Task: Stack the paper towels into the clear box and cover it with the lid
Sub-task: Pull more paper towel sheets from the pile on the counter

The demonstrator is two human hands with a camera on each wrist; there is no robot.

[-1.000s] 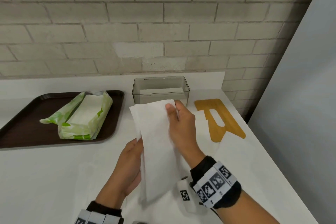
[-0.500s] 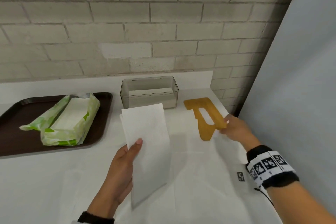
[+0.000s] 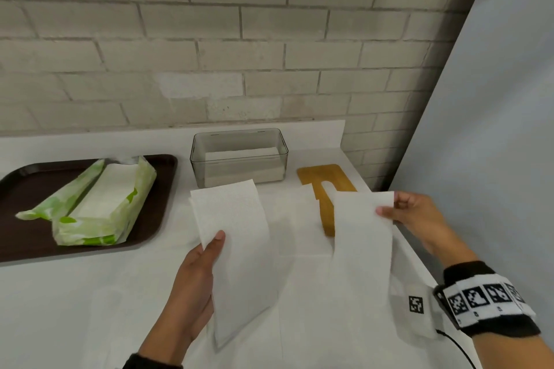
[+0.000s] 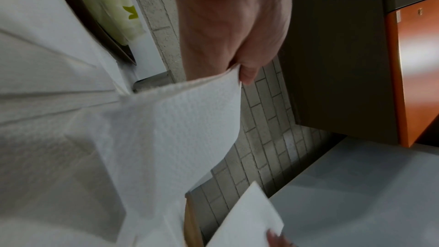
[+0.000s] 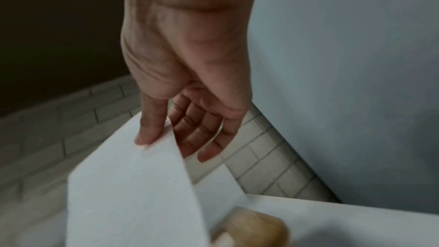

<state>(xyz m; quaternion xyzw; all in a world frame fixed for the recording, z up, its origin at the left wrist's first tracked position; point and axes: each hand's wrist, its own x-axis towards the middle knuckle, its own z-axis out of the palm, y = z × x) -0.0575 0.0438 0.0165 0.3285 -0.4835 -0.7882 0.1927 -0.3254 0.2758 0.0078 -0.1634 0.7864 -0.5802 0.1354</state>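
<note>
My left hand pinches a folded white paper towel upright over the counter, thumb on its left edge. To the right, my right hand pinches the top corner of a second paper towel, thumb on its face and fingers behind. This sheet hangs in front of the wooden lid, which lies flat on the counter. At the back stands the clear box, open, with a low stack of white towels inside.
A dark brown tray at the left holds an opened green-and-white towel pack. More white sheets lie flat on the counter. A brick wall runs behind, and a grey panel stands at the right past the counter edge.
A second ago both hands held one sheet. The right hand let go, reached right beside the wooden lid, and now lifts a second towel there. The left hand keeps its sheet.
</note>
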